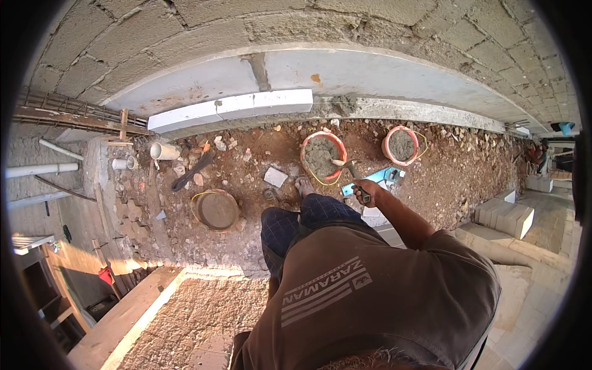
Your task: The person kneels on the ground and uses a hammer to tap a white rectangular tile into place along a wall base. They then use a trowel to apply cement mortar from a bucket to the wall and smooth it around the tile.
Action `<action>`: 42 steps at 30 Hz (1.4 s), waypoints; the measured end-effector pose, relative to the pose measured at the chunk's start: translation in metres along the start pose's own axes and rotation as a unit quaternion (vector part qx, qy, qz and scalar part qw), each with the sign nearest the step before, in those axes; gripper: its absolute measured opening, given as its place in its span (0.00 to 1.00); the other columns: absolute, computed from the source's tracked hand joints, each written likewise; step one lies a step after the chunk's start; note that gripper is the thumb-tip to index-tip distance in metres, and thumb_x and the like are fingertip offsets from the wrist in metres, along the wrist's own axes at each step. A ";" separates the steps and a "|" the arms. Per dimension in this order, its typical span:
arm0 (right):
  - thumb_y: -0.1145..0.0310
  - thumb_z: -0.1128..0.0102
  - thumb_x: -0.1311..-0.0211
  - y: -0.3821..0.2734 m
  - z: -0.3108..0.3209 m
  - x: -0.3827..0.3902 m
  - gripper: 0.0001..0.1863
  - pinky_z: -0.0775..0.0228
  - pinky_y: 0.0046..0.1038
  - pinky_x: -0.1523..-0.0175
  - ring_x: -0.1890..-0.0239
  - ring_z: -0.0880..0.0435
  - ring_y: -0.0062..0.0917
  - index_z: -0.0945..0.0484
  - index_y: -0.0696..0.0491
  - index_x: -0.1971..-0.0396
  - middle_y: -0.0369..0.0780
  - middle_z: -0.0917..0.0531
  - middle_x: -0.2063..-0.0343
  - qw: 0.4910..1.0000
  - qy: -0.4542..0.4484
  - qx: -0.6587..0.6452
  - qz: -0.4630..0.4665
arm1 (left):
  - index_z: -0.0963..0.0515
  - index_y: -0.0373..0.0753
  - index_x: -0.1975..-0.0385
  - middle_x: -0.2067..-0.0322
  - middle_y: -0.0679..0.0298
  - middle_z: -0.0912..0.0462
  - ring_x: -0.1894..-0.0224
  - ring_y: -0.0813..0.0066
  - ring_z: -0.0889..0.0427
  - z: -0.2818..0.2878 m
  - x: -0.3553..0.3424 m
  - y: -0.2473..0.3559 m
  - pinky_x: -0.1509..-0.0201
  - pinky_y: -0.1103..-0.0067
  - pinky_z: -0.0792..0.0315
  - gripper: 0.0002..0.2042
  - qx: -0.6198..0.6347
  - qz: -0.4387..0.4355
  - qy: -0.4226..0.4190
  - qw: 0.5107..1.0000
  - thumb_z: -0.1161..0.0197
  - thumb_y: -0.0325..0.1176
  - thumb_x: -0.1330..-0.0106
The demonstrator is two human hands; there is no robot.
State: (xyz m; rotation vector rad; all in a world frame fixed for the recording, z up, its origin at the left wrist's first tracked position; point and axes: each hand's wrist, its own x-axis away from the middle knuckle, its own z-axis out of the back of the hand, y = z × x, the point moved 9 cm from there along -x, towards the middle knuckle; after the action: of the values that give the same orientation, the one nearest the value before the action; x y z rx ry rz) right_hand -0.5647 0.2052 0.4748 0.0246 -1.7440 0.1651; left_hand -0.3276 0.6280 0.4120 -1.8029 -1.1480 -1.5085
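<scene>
Hammer (353, 169), as its shape suggests, hangs by the near right edge of the middle bucket (304, 153), its head over or just beside the rim; whether they touch cannot be told. The right hand (372, 190) is closed around its handle; the left hand is out of sight, so I cannot tell how it stands. Judging by how things lie, the work is partly done: a row of white blocks (265, 103) lines the foot of the wall on the left, while the ledge (425, 113) to the right bears none, with wet-looking mortar (338, 106) by the row's end. That bare stretch seems to be what is left. Counted, there is one hammer and one teal saw (370, 182), lying on the ground just beyond the right hand. Buckets number three: the middle one and the right bucket (385, 147), both holding grey mix, and the left bucket (237, 216), whose brownish contents are unclear. Seams in the row suggest three blocks, though one may be only a crack. One pale offcut (275, 177) lies near the foot (304, 186). The stack (502, 216) at far right holds several blocks, too close-set to count surely.
</scene>
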 end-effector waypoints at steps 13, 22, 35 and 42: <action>0.57 0.46 0.26 0.024 0.023 0.098 0.10 0.32 0.17 0.82 0.83 0.25 0.15 0.29 0.48 0.63 0.31 0.24 0.80 0.972 0.059 -0.159 0.164 | 0.31 0.46 0.37 0.42 0.67 0.24 0.49 0.73 0.21 0.122 -0.008 0.198 0.61 0.79 0.32 0.20 -0.094 -0.222 0.207 0.948 0.45 0.43 0.26; 0.42 0.54 0.25 0.031 -0.142 0.132 0.25 0.32 0.21 0.80 0.84 0.25 0.19 0.27 0.53 0.60 0.34 0.24 0.80 0.931 -0.081 0.288 0.208 | 0.31 0.36 0.35 0.43 0.57 0.20 0.44 0.61 0.21 -0.285 0.034 0.124 0.37 0.64 0.31 0.38 -0.073 -0.073 -0.329 0.939 0.55 0.66 0.28; 0.51 0.47 0.27 -0.126 -0.059 0.006 0.25 0.22 0.28 0.69 0.73 0.14 0.23 0.26 0.54 0.41 0.47 0.14 0.58 0.708 -0.131 0.667 0.193 | 0.26 0.40 0.49 0.53 0.58 0.19 0.51 0.57 0.20 -0.195 -0.099 0.099 0.40 0.56 0.28 0.18 0.366 -0.149 -0.020 0.918 0.48 0.46 0.27; 0.54 0.44 0.34 -0.188 0.073 -0.246 0.20 0.22 0.43 0.57 0.64 0.13 0.41 0.20 0.57 0.56 0.49 0.14 0.66 0.519 -0.058 0.851 0.054 | 0.32 0.37 0.45 0.40 0.56 0.28 0.39 0.59 0.26 -0.265 -0.187 0.040 0.35 0.62 0.30 0.22 0.392 -0.157 0.069 0.904 0.46 0.48 0.28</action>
State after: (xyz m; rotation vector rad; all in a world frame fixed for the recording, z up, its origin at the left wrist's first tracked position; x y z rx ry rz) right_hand -0.5715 -0.0086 0.2390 1.3802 -1.0022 1.9432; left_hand -0.4355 0.3401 0.3018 -0.9817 -1.7104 -1.0528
